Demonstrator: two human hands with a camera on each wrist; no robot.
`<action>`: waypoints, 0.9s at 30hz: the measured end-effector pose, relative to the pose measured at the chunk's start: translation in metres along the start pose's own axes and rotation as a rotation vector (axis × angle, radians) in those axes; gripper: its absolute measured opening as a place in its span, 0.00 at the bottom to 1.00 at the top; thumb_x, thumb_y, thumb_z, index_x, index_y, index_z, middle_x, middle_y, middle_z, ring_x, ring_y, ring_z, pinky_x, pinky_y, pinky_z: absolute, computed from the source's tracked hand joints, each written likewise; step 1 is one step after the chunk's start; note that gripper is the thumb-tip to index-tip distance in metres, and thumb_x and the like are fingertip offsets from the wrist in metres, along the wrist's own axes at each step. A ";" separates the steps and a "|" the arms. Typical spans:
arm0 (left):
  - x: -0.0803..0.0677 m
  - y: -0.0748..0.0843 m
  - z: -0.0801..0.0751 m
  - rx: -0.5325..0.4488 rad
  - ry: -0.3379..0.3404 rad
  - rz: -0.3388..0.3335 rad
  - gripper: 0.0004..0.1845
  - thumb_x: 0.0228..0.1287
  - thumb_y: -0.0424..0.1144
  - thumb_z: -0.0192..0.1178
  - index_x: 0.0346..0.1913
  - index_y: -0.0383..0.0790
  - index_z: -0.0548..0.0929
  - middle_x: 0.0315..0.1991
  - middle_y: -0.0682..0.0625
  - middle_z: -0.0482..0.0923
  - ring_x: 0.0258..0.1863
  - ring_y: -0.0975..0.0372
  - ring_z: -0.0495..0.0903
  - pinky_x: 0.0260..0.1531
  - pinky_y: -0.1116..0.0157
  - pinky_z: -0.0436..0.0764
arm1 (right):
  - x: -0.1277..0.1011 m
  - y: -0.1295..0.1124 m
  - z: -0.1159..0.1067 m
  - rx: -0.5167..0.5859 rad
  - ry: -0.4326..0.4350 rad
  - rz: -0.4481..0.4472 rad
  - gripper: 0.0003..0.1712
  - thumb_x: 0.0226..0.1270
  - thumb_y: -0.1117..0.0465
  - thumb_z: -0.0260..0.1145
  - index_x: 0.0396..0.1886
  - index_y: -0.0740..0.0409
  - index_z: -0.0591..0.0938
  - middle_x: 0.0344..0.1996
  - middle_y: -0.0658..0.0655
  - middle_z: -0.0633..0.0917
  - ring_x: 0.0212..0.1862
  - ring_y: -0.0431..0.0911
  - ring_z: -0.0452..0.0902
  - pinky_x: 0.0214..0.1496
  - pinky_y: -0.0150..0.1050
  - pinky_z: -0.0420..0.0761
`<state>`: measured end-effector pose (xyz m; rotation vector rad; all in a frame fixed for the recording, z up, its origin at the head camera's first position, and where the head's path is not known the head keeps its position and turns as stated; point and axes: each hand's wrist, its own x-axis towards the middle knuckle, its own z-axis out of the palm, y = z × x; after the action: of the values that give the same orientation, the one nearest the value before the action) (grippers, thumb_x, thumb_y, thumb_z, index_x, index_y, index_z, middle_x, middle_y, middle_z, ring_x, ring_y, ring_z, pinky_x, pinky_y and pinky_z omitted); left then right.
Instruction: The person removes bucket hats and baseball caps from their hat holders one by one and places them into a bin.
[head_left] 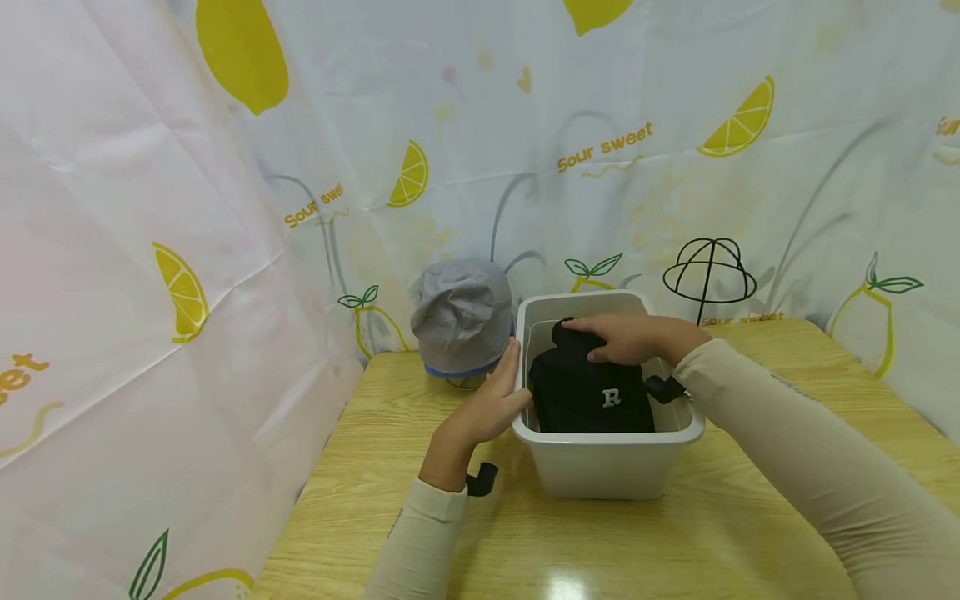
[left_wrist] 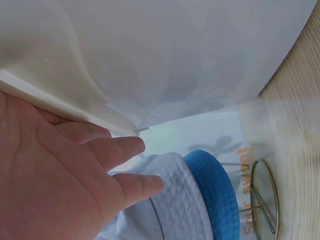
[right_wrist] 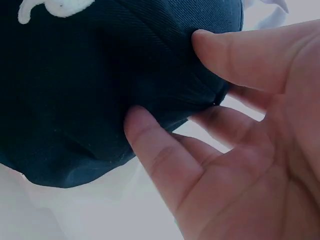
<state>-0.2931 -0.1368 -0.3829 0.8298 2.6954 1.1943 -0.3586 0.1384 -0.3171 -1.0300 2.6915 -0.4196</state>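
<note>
A black cap (head_left: 592, 392) with a white letter R lies inside a white plastic bin (head_left: 609, 467). My right hand (head_left: 626, 337) holds the cap near its back end; in the right wrist view the thumb (right_wrist: 220, 55) lies on the dark cloth and some fingers pass behind its edge. My left hand (head_left: 491, 404) rests against the bin's left rim, its fingers fairly straight along the outside. Just beyond those fingers is a grey bucket hat (head_left: 463, 312) with a blue underside (left_wrist: 212, 190), set on a wire stand (left_wrist: 265, 200).
A black wire hat stand (head_left: 708, 271) rises behind the bin on the right. The wooden table (head_left: 360, 500) carries everything, and a lemon-printed sheet (head_left: 465, 108) hangs behind and to the left. Dark wrist attachments (head_left: 482, 480) stick out from the sleeves.
</note>
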 end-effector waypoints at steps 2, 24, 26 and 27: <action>0.000 0.000 0.000 -0.001 0.000 -0.002 0.51 0.65 0.47 0.45 0.84 0.42 0.29 0.84 0.56 0.22 0.84 0.59 0.26 0.80 0.43 0.33 | 0.000 0.000 0.001 -0.011 -0.022 0.002 0.39 0.80 0.59 0.60 0.84 0.55 0.56 0.79 0.67 0.63 0.79 0.65 0.59 0.77 0.64 0.61; 0.000 0.000 0.001 0.017 0.012 0.003 0.50 0.66 0.47 0.45 0.84 0.41 0.31 0.84 0.56 0.23 0.85 0.54 0.29 0.80 0.43 0.36 | 0.000 -0.013 0.009 -0.150 -0.256 0.058 0.33 0.84 0.57 0.54 0.83 0.48 0.60 0.78 0.64 0.66 0.78 0.63 0.61 0.77 0.64 0.61; 0.000 0.000 0.001 0.017 0.012 0.001 0.50 0.66 0.47 0.45 0.84 0.41 0.31 0.84 0.55 0.24 0.85 0.54 0.29 0.80 0.43 0.35 | 0.000 -0.014 0.009 -0.148 -0.264 0.063 0.33 0.83 0.57 0.54 0.83 0.47 0.61 0.78 0.64 0.67 0.78 0.63 0.62 0.77 0.64 0.61; 0.000 0.000 0.001 0.016 0.012 0.001 0.50 0.66 0.47 0.45 0.84 0.41 0.31 0.84 0.55 0.24 0.85 0.54 0.29 0.80 0.43 0.35 | 0.000 -0.015 0.009 -0.144 -0.269 0.070 0.33 0.84 0.57 0.54 0.83 0.47 0.61 0.78 0.64 0.67 0.78 0.63 0.62 0.77 0.64 0.61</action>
<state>-0.2928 -0.1362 -0.3834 0.8284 2.7182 1.1833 -0.3469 0.1260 -0.3208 -0.9491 2.5343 -0.0680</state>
